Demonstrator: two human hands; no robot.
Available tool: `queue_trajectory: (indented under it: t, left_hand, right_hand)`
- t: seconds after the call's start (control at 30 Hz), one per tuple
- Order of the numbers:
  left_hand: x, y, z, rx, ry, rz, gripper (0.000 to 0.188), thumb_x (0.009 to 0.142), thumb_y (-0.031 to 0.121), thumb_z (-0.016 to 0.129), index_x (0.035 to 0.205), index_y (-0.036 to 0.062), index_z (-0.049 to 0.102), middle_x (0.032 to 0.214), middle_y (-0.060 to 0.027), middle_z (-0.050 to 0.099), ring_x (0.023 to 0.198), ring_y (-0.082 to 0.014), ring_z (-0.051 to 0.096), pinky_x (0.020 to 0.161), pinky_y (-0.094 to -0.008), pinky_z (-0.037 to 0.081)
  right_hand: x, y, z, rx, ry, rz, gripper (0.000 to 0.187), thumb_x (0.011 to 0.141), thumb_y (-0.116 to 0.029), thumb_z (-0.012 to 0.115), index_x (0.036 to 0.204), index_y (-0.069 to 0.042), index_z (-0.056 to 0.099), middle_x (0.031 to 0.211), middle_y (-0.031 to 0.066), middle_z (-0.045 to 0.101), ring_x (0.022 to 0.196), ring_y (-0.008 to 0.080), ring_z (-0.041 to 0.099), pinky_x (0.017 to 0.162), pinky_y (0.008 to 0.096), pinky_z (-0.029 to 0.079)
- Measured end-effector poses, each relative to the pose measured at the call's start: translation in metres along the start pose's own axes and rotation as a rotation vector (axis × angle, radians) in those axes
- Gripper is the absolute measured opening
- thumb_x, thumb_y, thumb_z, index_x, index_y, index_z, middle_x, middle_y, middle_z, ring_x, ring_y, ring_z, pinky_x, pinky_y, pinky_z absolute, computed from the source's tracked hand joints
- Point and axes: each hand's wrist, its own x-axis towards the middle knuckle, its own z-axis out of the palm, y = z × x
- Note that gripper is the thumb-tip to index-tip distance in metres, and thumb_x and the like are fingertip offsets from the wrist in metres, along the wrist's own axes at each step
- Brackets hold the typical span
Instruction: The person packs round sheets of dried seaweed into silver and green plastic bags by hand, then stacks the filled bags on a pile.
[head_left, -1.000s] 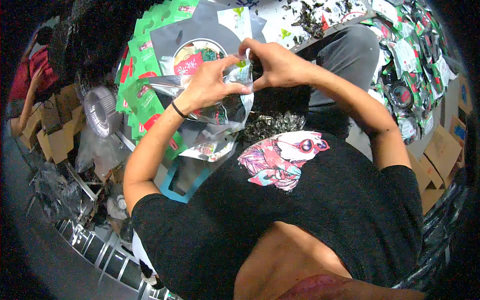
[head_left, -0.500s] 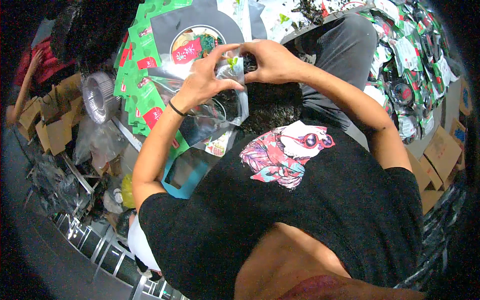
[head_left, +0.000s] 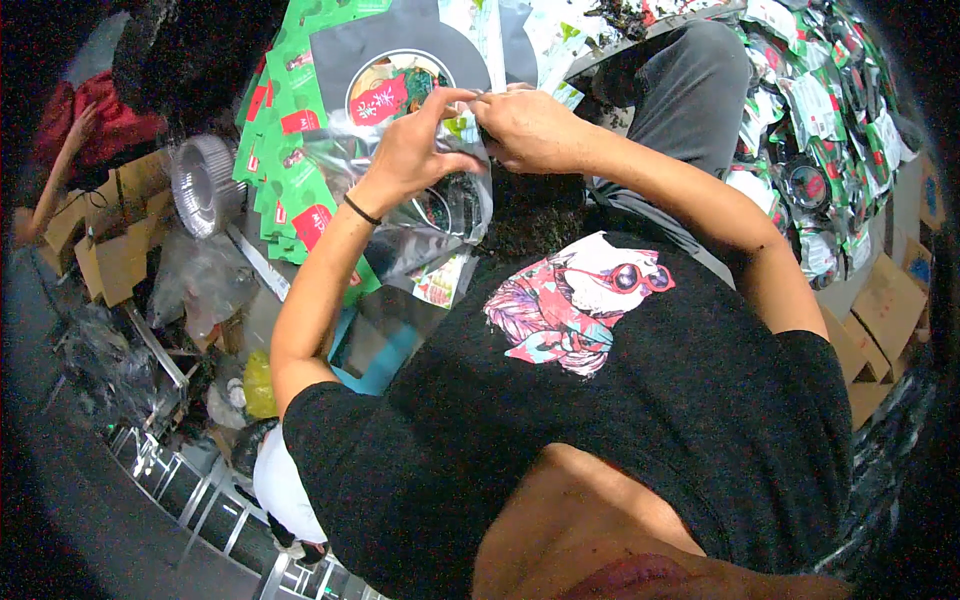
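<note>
A clear plastic bag with a dark round print lies in front of me. My left hand curves round its mouth, holding it, index finger and thumb spread apart along the rim. My right hand is closed at the upper edge of the same mouth, its fingertips meeting the left index finger. What the right fingers pinch is hidden. A dark, crumbly heap sits just below my right hand. Beyond my hands lie grey printed bags with a round food picture, over a fan of green printed packets.
At the right is a large pile of filled green-and-white packets. Cardboard boxes stand at left and right. A clear round plastic tub is beside the green packets. Another person's arm shows at far left.
My right hand has turned, and its fingers have closed from a wide curve to a pinch at the bag's upper rim. My left hand has stayed nearly in place.
</note>
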Motion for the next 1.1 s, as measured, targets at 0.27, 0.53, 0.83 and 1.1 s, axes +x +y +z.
queue_trajectory:
  t: [0.27,0.53,0.83,1.1]
  left_hand:
    - [0.003,-0.020,-0.009,-0.199,0.011,-0.040,0.021,0.097,0.016,0.065,0.101,0.0009,0.051,0.081,-0.0107,0.059,0.078,-0.0217,0.063,0.070,-0.0333,0.050]
    - [0.027,0.012,0.016,0.142,0.215,0.444,0.029,0.088,0.003,0.063,0.117,0.0048,0.063,0.117,-0.0175,0.070,0.110,-0.0318,0.066,0.104,-0.0464,0.045]
    - [0.016,0.005,0.007,-0.084,0.203,0.195,0.010,0.091,0.008,0.066,0.100,0.0030,0.065,0.100,-0.0079,0.075,0.091,-0.0305,0.067,0.088,-0.0417,0.051]
    - [0.031,0.019,0.004,0.070,0.115,0.451,0.013,0.089,0.010,0.067,0.102,0.0066,0.067,0.097,-0.0073,0.074,0.100,-0.0307,0.068,0.090,-0.0414,0.053]
  right_hand:
    - [0.010,-0.002,-0.013,0.334,-0.063,0.384,0.055,0.075,-0.038,0.084,0.109,0.002,0.066,0.103,0.0212,0.068,0.095,0.0395,0.066,0.084,0.0462,0.052]
    - [-0.007,0.019,0.005,0.451,0.023,0.259,0.043,0.070,-0.030,0.085,0.095,0.003,0.072,0.097,0.0204,0.072,0.091,0.0356,0.069,0.087,0.0418,0.052]
    - [-0.063,0.018,0.020,0.732,0.003,0.461,0.082,0.065,-0.042,0.094,0.123,0.007,0.062,0.107,0.0214,0.071,0.102,0.0288,0.068,0.090,0.0402,0.052]
    - [-0.027,0.005,0.008,0.542,-0.069,0.216,0.054,0.070,-0.030,0.089,0.113,-0.004,0.069,0.098,0.0208,0.072,0.094,0.0340,0.071,0.083,0.0447,0.054]
